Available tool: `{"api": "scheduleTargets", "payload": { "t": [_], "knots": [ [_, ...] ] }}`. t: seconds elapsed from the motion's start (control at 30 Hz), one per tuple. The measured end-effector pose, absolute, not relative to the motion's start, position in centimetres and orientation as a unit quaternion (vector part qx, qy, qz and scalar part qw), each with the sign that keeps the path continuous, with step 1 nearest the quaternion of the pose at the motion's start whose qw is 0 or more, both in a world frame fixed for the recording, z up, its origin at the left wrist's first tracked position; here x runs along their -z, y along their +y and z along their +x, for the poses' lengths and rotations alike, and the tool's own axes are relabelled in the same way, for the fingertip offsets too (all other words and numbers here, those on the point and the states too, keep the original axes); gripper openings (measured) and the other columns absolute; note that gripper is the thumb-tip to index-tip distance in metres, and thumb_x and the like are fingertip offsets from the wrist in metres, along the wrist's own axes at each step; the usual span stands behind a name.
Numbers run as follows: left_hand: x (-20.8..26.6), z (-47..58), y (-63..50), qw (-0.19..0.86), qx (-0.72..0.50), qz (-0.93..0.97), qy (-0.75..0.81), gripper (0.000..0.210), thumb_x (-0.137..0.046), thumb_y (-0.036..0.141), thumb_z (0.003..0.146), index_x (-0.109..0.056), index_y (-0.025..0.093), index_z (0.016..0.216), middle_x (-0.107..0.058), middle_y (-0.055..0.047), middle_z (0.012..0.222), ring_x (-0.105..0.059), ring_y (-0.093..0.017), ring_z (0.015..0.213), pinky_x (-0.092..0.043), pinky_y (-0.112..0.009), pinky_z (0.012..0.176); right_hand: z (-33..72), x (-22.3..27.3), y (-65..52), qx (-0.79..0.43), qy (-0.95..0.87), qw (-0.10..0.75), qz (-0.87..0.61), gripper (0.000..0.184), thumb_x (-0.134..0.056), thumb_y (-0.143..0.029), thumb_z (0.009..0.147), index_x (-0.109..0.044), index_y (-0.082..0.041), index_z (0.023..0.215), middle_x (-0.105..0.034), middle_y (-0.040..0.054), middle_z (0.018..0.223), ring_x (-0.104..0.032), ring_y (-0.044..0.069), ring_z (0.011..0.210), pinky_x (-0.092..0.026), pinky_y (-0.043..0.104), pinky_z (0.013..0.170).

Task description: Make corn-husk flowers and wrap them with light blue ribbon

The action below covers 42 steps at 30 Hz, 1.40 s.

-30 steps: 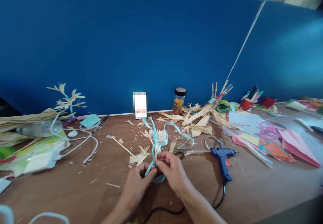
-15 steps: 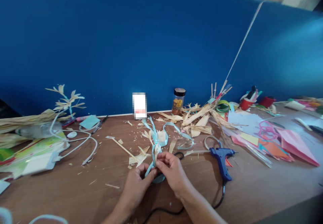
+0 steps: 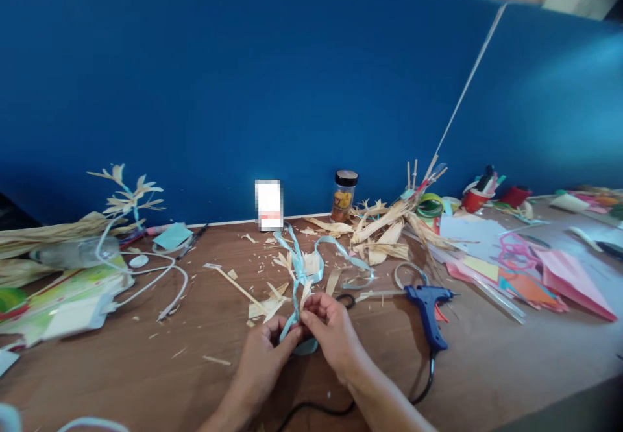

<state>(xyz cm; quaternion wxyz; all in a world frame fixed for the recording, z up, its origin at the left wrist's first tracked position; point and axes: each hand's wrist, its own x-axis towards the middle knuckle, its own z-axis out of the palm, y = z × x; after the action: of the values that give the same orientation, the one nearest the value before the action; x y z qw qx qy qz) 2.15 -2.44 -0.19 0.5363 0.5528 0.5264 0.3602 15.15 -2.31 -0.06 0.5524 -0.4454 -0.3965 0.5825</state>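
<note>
Both hands meet over the brown table, close to its near side. My left hand (image 3: 263, 354) is closed, thumb and fingers pinching a light blue ribbon (image 3: 296, 244). From the right, my right hand (image 3: 328, 328) pinches the lower end of a dried husk flower (image 3: 311, 264), round which the ribbon is wound. The ribbon's loose lengths curl away beyond the flower, to the right and toward the wall. Fingers hide the exact spot where both are gripped. Husk scraps (image 3: 273, 299) and a thin stick (image 3: 238, 286) lie left of the hands.
A blue glue gun (image 3: 428, 309) lies to the right, its black cord passing under my right arm. Behind are a black-lidded jar (image 3: 342, 195) and a heap of dried husks (image 3: 382, 231). At left stand a finished-looking husk flower stem (image 3: 129, 192) and white cables (image 3: 165, 266).
Hardly anything differs. Both hands keep their pinch in the same place, and the flower between them has shifted only very slightly.
</note>
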Motion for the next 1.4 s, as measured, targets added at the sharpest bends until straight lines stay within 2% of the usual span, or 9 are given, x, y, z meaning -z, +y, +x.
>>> {"api": "scheduleTargets", "payload": {
  "t": [0.87,1.4],
  "knots": [
    [0.34,2.06,-2.57,0.521,-0.358,0.565,0.53,0.03,-0.058,0.043,0.067,-0.06,0.013,0.065,-0.053,0.001,0.056,-0.043,-0.012,0.055,-0.033,-0.021,0.051,15.23,0.47,-2.3,-0.576,-0.407,0.55,-0.447,0.011,-0.06,-0.02,0.068,-0.054,-0.016,0.076,-0.06,-0.0007,0.067,-0.057,0.013,0.06,-0.044,0.023,0.058],
    [0.34,2.19,-2.47,0.52,-0.371,0.559,0.53,0.029,-0.057,0.042,0.068,-0.056,0.014,0.062,-0.049,0.003,0.055,-0.042,-0.012,0.054,-0.033,-0.02,0.05,15.35,0.56,-2.18,-0.57,-0.412,0.551,-0.448,0.009,-0.059,-0.018,0.07,-0.054,-0.016,0.078,-0.06,-0.0005,0.067,-0.057,0.012,0.061,-0.044,0.022,0.059]
  ]
}}
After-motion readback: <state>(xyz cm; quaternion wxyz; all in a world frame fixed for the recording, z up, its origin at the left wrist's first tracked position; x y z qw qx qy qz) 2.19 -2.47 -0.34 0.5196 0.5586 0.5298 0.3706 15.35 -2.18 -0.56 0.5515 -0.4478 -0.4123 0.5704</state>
